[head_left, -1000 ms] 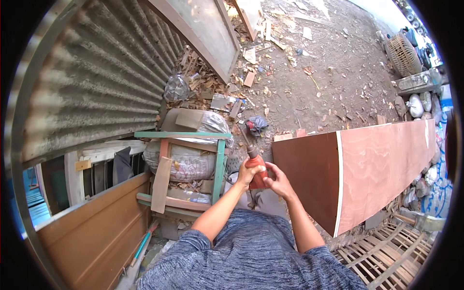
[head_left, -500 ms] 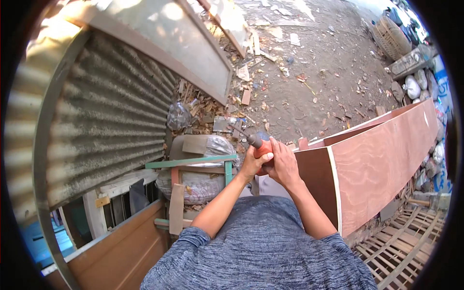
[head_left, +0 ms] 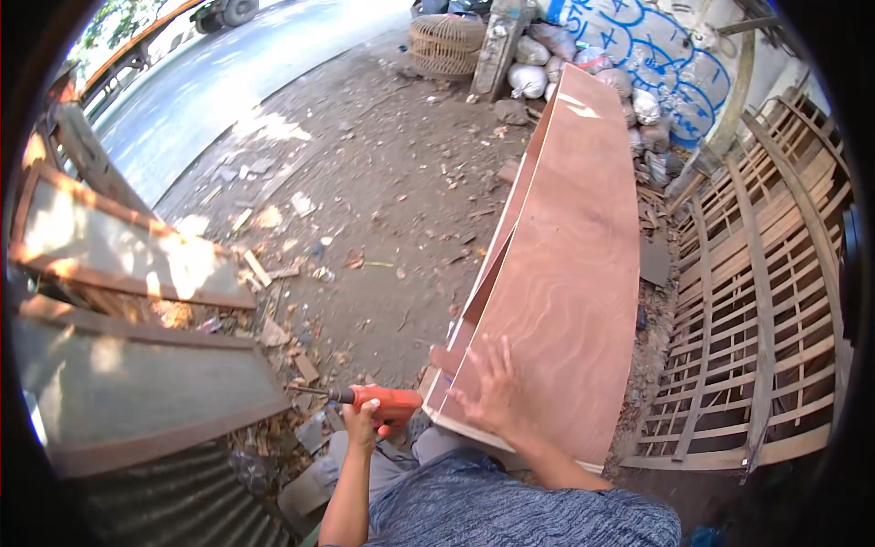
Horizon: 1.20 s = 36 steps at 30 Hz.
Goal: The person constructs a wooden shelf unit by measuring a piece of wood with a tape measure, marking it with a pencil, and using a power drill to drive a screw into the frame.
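Observation:
My left hand [head_left: 360, 421] grips a red power drill [head_left: 396, 401] with a dark nose and a long thin bit pointing left. My right hand [head_left: 492, 387] has its fingers spread over the near end of a long reddish plywood box [head_left: 574, 264]; whether the palm touches the panel is unclear. The box stretches away from me, its narrow inside showing along the left edge. The drill's back end sits beside the box's near left corner.
Framed panels [head_left: 146, 392] lie at left above corrugated sheeting [head_left: 164, 492]. A slatted wooden frame [head_left: 693, 365] lines the right side. Sacks [head_left: 529, 82], a wicker cage [head_left: 445, 50] and a concrete post [head_left: 497, 41] stand beyond the box. A road with a vehicle [head_left: 210, 16] is at upper left.
The view has swung right toward the plywood box. My right hand has let go of the drill and spread over the box; my left hand still holds the drill.

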Motion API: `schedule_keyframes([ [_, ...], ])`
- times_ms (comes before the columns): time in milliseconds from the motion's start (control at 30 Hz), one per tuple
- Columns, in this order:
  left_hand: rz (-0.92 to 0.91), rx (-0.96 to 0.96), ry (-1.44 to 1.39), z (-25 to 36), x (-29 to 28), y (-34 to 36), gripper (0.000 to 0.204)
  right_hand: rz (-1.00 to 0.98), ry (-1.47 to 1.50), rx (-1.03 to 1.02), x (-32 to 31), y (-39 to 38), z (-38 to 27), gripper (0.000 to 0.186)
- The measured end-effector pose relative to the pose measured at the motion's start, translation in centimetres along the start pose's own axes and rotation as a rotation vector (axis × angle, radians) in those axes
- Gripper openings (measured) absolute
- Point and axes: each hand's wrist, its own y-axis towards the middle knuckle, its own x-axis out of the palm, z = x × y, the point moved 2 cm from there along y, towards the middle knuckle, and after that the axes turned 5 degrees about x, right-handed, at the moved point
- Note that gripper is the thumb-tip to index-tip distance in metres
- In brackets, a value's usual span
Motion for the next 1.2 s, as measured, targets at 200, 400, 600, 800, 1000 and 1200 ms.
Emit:
schedule_keyframes([
  [200,0.076,-0.140,0.011,-2.8,1.0,5.7,0.042,-0.003,-0.013,0.229,3.4,1.3,0.1,0.093],
  [400,0.129,-0.371,-0.097,-7.1,-2.7,12.9,0.044,0.122,-0.037,0.506,5.7,4.9,-0.3,0.111],
  [600,0.127,-0.590,0.021,-16.4,-9.5,27.4,0.054,0.098,-0.289,0.822,7.4,8.6,-2.4,0.121],
  [800,0.091,-0.734,0.398,-31.6,-17.0,43.6,0.076,0.230,-0.331,1.014,10.9,12.3,-2.6,0.118],
  [1000,0.095,-0.673,0.714,-50.3,-26.7,53.9,0.081,0.195,-0.378,0.954,12.9,12.4,-1.9,0.102],
  [1200,0.137,-0.854,0.809,-60.5,-32.8,57.2,0.062,0.115,-0.582,1.112,13.9,14.7,-1.8,0.116],
])
